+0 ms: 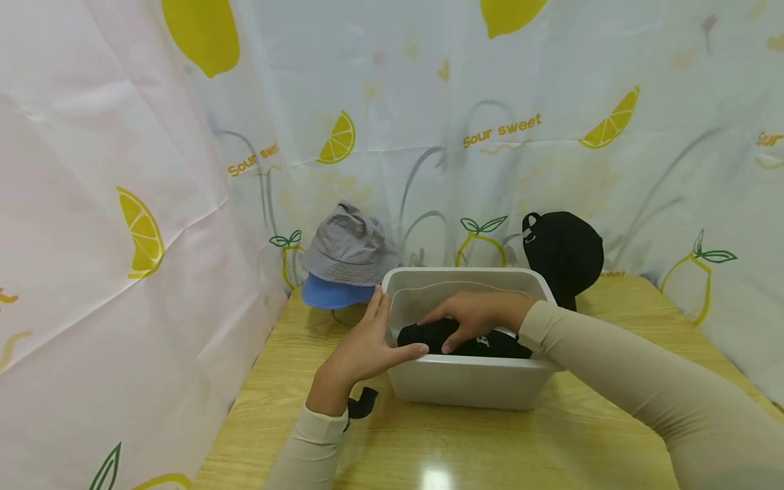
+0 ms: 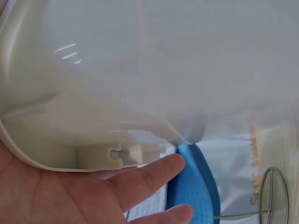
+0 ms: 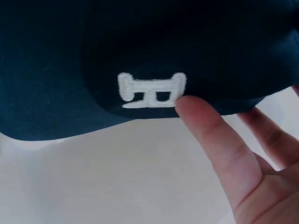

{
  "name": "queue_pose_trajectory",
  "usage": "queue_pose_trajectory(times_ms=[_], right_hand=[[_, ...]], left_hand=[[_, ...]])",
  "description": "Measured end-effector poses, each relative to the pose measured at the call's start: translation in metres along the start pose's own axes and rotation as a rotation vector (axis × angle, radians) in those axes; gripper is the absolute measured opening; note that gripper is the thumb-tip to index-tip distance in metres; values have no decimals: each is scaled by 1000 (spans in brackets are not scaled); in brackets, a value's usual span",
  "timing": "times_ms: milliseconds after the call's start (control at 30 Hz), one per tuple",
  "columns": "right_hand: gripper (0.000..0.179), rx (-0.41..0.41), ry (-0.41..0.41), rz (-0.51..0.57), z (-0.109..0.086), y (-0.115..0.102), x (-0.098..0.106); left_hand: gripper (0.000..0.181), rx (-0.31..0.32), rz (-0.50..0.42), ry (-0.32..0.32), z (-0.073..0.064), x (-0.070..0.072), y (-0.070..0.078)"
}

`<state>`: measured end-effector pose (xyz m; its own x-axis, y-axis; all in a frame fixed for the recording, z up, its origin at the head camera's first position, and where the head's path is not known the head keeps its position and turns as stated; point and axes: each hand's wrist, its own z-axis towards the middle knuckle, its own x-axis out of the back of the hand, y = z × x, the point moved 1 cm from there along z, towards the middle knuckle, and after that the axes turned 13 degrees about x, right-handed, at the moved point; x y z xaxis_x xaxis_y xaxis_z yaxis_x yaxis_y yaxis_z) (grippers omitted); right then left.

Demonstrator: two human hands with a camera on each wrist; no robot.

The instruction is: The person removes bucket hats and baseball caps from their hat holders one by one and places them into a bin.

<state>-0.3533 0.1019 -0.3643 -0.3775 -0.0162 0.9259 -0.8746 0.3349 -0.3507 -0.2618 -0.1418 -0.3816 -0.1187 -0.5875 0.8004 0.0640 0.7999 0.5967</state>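
A dark baseball cap with a white embroidered letter lies inside the pale grey plastic bin. My right hand reaches down into the bin and grips this cap. In the right wrist view the thumb presses beside the letter, while other fingers pass behind the cap. My left hand rests at the bin's near left corner, thumb along the front rim and fingers straight up the left side. The left wrist view shows the palm against the rim, with fingertips next to a blue hat brim.
Behind the bin on the left, a grey bucket hat sits on top of a blue hat, over a wire stand. Another black cap is perched behind the bin's right corner. Lemon-print curtains enclose the wooden table.
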Motion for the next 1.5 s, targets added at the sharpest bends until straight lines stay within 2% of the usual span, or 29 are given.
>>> queue_pose_trajectory(times_ms=[233,433,533,733,1200,1500], right_hand=[[58,-21,-62,-77,15,-4,-11],[52,-18,-84,-85,23,-4,-17],[51,-8,-80,-86,24,-2,-16],[52,-40,-84,-68,24,1,-15],[55,-46,-72,-30,21,-2,-14],[56,-60,-78,-18,22,0,-14]], left_hand=[[132,-2,4,1,0,-1,-2],[132,-11,19,12,-1,-1,0],[133,-12,25,21,-1,0,1],[133,-15,49,39,-1,0,2],[134,12,60,27,0,-1,1],[133,0,59,29,1,-1,2]])
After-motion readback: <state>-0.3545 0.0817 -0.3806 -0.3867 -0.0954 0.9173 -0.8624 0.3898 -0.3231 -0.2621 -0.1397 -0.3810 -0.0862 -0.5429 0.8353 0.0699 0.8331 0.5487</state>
